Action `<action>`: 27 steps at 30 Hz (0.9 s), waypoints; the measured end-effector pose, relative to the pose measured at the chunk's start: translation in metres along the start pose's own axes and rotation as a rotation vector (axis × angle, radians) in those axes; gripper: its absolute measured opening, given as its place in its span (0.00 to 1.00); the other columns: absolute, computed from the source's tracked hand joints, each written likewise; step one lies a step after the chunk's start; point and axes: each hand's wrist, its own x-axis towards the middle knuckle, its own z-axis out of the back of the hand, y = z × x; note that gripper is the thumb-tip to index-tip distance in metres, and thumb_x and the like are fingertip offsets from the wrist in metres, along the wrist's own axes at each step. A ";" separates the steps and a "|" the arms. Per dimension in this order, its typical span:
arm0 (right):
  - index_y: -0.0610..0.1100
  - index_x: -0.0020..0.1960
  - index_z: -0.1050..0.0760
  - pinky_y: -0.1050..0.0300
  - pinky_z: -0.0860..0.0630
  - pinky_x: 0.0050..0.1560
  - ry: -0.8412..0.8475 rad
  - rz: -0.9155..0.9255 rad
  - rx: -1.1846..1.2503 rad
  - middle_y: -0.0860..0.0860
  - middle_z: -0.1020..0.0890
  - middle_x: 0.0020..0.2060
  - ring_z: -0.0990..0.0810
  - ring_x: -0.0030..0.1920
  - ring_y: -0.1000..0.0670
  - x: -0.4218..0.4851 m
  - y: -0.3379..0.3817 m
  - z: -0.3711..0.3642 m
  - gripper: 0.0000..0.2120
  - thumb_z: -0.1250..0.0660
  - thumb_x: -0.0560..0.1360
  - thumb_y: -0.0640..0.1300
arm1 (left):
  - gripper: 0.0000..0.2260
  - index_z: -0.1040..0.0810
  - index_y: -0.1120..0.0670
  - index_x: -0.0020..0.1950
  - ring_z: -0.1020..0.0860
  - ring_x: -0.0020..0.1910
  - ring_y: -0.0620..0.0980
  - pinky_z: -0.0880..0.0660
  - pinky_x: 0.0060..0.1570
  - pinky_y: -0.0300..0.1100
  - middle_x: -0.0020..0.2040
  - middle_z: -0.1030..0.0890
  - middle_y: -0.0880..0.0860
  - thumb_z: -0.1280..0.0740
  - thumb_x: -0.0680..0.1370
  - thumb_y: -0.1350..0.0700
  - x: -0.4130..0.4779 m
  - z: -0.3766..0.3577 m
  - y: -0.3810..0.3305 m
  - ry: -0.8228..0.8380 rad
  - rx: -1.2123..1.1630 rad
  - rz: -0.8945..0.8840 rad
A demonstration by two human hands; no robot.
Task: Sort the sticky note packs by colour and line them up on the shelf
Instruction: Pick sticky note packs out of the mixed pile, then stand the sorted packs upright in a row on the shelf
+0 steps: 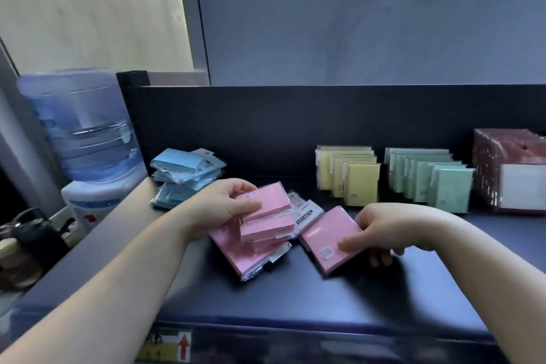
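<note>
Fingers of the left hand [233, 207] curl round the top pink pack [271, 196] of a loose pink pile [236, 257] on the dark shelf [295, 298]. The right hand [384, 227] pinches a single pink pack [325, 236] beside it, tilted, apparently lifted clear. Behind, blue packs [184, 177] lie heaped at left; yellow row [348, 176] and green row [428, 180] stand upright at right.

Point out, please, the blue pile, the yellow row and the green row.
blue pile [180, 161], head view, top pack's face.
yellow row [362, 185], head view, front pack's face.
green row [453, 190], head view, front pack's face.
</note>
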 end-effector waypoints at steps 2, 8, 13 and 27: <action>0.43 0.39 0.22 0.59 0.33 0.29 -0.134 -0.025 -0.259 0.51 0.22 0.26 0.26 0.29 0.50 -0.003 0.002 0.003 0.23 0.33 0.69 0.65 | 0.06 0.20 0.54 0.51 0.20 0.44 0.48 0.25 0.51 0.46 0.47 0.16 0.54 0.30 0.75 0.60 0.001 -0.002 0.004 -0.039 -0.042 -0.028; 0.49 0.55 0.23 0.57 0.27 0.49 -0.543 0.274 -0.269 0.54 0.21 0.48 0.24 0.53 0.50 0.015 0.031 0.001 0.15 0.33 0.73 0.56 | 0.05 0.21 0.53 0.51 0.21 0.43 0.48 0.25 0.47 0.43 0.46 0.17 0.53 0.31 0.76 0.59 0.004 -0.004 0.013 -0.139 -0.089 -0.060; 0.56 0.68 0.30 0.56 0.29 0.63 -0.205 0.451 -0.239 0.55 0.26 0.65 0.27 0.63 0.51 0.045 0.045 -0.015 0.28 0.32 0.69 0.43 | 0.06 0.22 0.51 0.50 0.21 0.42 0.48 0.24 0.49 0.47 0.45 0.17 0.51 0.29 0.75 0.58 0.002 -0.004 0.016 -0.205 -0.101 -0.113; 0.48 0.41 0.21 0.60 0.29 0.37 -0.907 0.565 0.170 0.52 0.21 0.32 0.26 0.35 0.55 0.027 0.022 0.017 0.08 0.37 0.69 0.38 | 0.09 0.21 0.50 0.51 0.22 0.43 0.49 0.23 0.49 0.48 0.45 0.19 0.53 0.31 0.76 0.62 0.004 -0.003 0.016 -0.324 -0.206 -0.206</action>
